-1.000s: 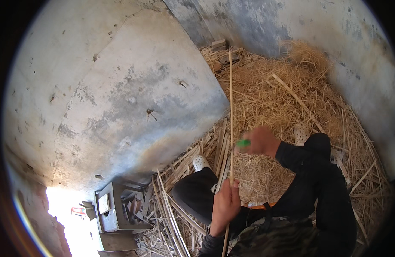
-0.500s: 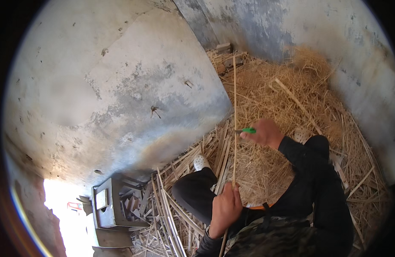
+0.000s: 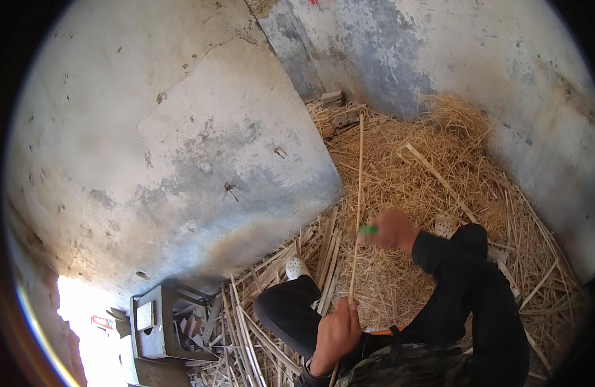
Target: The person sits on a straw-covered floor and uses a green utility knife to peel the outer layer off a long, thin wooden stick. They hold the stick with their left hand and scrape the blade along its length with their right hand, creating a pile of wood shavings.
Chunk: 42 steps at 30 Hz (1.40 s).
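Note:
My left hand (image 3: pixel 337 335) is closed around a long thin wooden strip (image 3: pixel 360 168), near its lower end. The strip runs away from me over the straw, and its tail passes beneath the hand toward my lap. A small green-handled knife (image 3: pixel 369 229) is gripped in my right hand (image 3: pixel 395 230), its handle pointing at the strip about midway along. Motion blurs this hand and the knife, so the blade is hard to make out and I cannot tell whether it touches the strip.
Straw and shavings (image 3: pixel 433 174) are heaped ahead, with a thicker loose stick (image 3: pixel 439 171) on top. Split strips (image 3: pixel 246 335) lie to the left by a wooden box-like stand (image 3: pixel 152 322). My left shoe (image 3: pixel 297 267) rests among strips. Weathered walls (image 3: pixel 246 129) enclose the corner; a brick (image 3: pixel 332 98) sits there.
The whole view has shifted, so the scene sits lower in the picture. My right hand and the knife have come slightly closer to my left hand, which keeps its hold on the strip.

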Available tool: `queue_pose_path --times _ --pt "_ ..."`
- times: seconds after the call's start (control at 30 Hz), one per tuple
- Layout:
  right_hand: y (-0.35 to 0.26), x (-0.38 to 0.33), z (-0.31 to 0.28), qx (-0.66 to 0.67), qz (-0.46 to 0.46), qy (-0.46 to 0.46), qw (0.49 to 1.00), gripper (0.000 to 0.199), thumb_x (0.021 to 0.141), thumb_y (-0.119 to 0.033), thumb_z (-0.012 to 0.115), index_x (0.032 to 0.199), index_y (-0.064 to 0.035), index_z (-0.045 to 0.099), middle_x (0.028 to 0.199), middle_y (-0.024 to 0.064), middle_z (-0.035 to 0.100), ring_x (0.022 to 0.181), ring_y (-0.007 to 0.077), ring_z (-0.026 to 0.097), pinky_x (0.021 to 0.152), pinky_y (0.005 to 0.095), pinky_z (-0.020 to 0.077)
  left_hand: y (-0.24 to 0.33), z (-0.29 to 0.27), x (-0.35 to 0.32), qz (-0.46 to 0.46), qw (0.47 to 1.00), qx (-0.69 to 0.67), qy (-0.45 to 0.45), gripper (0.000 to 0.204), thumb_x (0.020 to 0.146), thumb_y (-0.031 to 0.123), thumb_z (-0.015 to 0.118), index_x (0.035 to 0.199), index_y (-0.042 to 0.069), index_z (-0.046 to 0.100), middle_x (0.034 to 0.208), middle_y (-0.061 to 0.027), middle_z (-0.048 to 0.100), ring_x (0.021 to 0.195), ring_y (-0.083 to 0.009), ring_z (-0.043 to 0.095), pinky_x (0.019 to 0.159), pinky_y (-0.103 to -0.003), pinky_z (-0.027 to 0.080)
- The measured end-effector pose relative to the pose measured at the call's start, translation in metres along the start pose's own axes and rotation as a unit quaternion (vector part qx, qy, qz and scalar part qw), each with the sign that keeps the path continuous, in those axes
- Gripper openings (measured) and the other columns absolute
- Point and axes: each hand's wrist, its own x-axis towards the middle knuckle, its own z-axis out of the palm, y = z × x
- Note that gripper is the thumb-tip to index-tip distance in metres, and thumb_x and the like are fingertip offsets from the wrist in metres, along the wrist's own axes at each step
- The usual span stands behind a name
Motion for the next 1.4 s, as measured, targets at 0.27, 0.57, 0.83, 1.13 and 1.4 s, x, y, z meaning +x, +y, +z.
queue_pose_path --times 0.27,0.57,0.83,1.13,1.4 --pt "0.138 0.055 -0.065 -0.068 0.26 0.047 0.962 0.071 0.088 -0.072 0.041 0.048 -0.0145 0.038 0.047 -0.0017 0.018 0.041 0.0127 0.016 0.04 0.0362 0.0163 0.034 0.001 -0.01 -0.009 0.992 -0.081 -0.091 0.014 0.097 0.012 0.048 0.103 0.002 0.055 0.066 -0.017 0.056 0.054 -0.0368 0.058 0.046 -0.043 0.043" --pt "0.253 -0.03 -0.092 0.034 0.553 0.116 0.824 0.071 0.088 -0.076 0.033 0.052 -0.0158 0.033 0.051 -0.0002 0.019 0.044 0.0139 0.015 0.047 0.0354 0.0151 -0.006 0.015 -0.002 0.01 0.975 -0.207 -0.076 0.018 0.101 0.018 0.044 0.105 0.003 0.054 0.062 -0.0096 0.052 0.052 -0.0199 0.054 0.049 -0.032 0.041" --pt "0.186 -0.006 -0.106 0.024 0.418 0.069 0.905 0.069 0.087 -0.076 0.038 0.053 -0.0159 0.034 0.052 -0.0021 0.02 0.042 0.0116 0.015 0.047 0.0334 0.0139 -0.029 -0.022 0.17 0.008 0.849 -0.527 0.033 0.027 0.104 0.029 0.038 0.119 0.009 0.049 0.081 0.003 0.053 0.068 -0.0065 0.05 0.057 -0.021 0.04" --pt "0.072 0.018 -0.063 0.183 0.071 -0.007 0.981 0.06 0.084 -0.06 0.062 0.066 -0.0022 0.059 0.058 0.0031 0.042 0.055 0.0146 0.045 0.053 0.0357 0.0365 0.007 0.004 0.237 0.054 0.824 -0.556 0.094 0.04 0.104 0.039 0.033 0.136 0.016 0.035 0.132 -0.0113 0.051 0.129 -0.0221 0.042 0.101 -0.043 0.034" --pt "0.031 0.017 -0.058 0.192 0.057 -0.02 0.98 0.042 0.086 -0.047 0.067 0.073 -0.0069 0.065 0.055 0.0017 0.046 0.051 0.013 0.045 0.051 0.0333 0.036 0.001 0.016 0.237 0.081 0.773 -0.62 0.104 0.041 0.103 0.041 0.032 0.135 0.015 0.033 0.132 -0.0134 0.05 0.129 -0.0264 0.043 0.104 -0.046 0.036"
